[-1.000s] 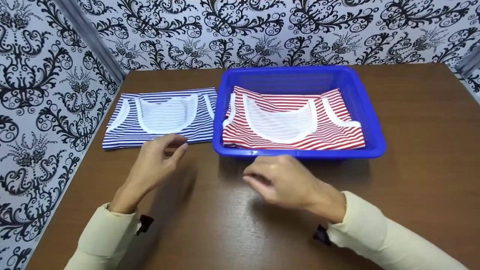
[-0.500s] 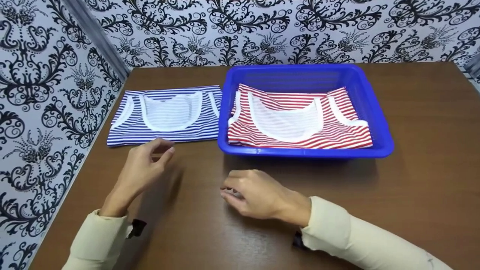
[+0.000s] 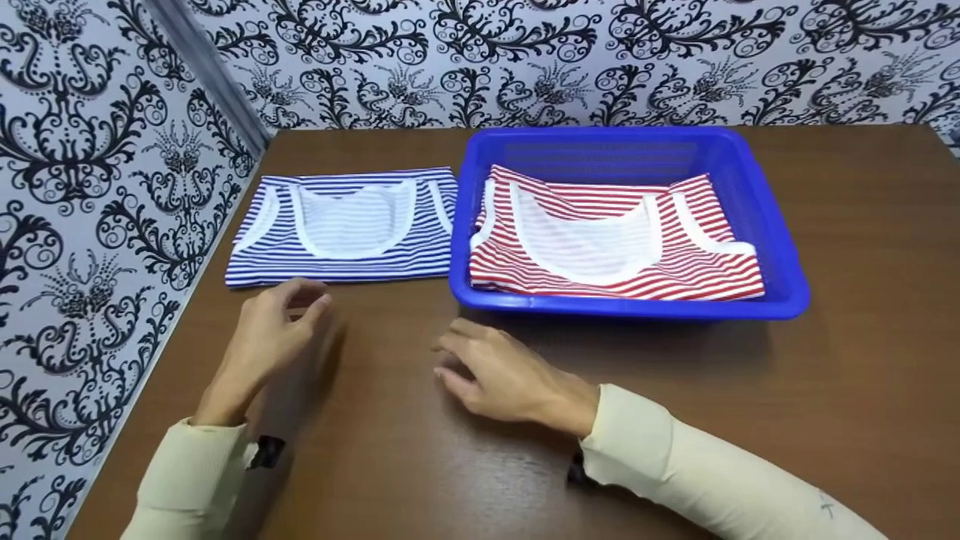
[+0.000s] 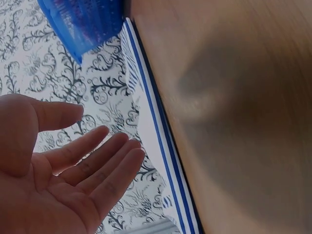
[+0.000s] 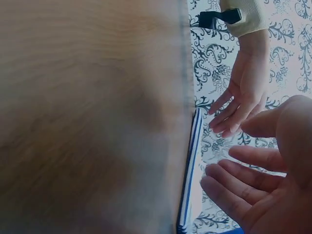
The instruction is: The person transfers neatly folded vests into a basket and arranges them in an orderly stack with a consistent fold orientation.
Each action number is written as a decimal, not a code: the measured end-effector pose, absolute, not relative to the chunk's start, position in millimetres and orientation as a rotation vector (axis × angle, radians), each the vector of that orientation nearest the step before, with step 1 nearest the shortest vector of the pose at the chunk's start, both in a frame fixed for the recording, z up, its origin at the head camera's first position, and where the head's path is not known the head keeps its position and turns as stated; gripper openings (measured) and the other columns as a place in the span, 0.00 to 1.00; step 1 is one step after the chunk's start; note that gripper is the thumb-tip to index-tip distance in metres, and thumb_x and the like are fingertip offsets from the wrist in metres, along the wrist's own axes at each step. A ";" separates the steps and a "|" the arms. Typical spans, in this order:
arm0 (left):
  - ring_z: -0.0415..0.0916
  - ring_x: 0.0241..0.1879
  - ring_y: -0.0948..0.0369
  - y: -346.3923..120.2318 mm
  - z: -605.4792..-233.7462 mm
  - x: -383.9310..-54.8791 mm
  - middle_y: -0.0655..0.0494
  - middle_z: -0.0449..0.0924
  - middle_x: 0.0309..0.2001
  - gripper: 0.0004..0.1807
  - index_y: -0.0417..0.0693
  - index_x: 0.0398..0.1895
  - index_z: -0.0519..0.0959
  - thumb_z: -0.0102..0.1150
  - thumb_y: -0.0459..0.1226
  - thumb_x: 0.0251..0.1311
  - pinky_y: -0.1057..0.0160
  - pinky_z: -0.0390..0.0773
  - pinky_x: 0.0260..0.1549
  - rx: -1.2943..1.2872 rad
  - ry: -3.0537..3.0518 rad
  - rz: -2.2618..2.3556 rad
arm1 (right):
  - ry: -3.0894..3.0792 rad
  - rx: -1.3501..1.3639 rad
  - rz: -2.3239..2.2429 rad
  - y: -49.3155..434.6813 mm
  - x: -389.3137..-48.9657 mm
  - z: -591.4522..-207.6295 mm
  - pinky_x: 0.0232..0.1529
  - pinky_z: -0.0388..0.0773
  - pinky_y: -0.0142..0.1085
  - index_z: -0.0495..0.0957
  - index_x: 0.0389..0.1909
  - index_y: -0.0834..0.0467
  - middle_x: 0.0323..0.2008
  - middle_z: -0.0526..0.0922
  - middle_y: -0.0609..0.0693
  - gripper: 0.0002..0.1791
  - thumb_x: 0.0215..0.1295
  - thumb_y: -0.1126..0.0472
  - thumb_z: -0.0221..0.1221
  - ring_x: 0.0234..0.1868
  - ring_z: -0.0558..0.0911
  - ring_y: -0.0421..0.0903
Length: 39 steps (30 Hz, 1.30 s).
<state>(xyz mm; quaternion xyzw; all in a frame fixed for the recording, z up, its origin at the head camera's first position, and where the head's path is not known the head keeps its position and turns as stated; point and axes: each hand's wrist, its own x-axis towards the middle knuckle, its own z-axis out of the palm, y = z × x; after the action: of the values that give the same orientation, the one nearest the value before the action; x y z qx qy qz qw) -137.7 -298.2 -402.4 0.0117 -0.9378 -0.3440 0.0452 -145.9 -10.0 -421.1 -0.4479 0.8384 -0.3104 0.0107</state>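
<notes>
My left hand (image 3: 268,330) hovers over the table just in front of a folded blue-and-white striped tank top (image 3: 352,266), its fingers loosely bent around nothing. In the left wrist view the palm and relaxed fingers (image 4: 105,173) show plainly. My right hand (image 3: 506,371) is in the air before the near rim of a blue plastic basket (image 3: 630,306), fingers relaxed and holding nothing. Inside the basket lies a folded red-and-white striped tank top (image 3: 690,274) with white trim, neckline facing up. The blue-striped top lies flat, its right edge against the basket.
The brown wooden table (image 3: 390,465) reaches back to a wall (image 3: 525,67) with black swirling patterns. A similar patterned wall (image 3: 90,247) borders the left side. Small dark devices are worn under both cuffs.
My right hand has moved left, away from the basket front, and its fingers have loosened. The left hand has drawn slightly back and left. The view has shifted a little; both tops lie as before.
</notes>
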 end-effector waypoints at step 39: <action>0.45 0.71 0.28 -386.2 -424.5 -202.5 0.19 0.45 0.71 0.43 0.21 0.73 0.41 0.47 0.44 0.72 0.35 0.48 0.70 0.447 -3.040 -0.940 | 2.421 -0.407 -1.203 -76.7 -196.0 -445.7 0.77 0.48 0.42 0.37 0.80 0.54 0.79 0.47 0.57 0.40 0.76 0.55 0.48 0.77 0.51 0.52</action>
<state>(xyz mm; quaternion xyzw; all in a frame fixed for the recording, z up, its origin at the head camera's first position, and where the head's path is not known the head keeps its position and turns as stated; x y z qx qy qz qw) -202.5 -386.2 -424.5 0.1389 -0.9455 -0.2923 -0.0360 -196.0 -76.7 -445.7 -0.1458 0.8672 -0.4310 0.2021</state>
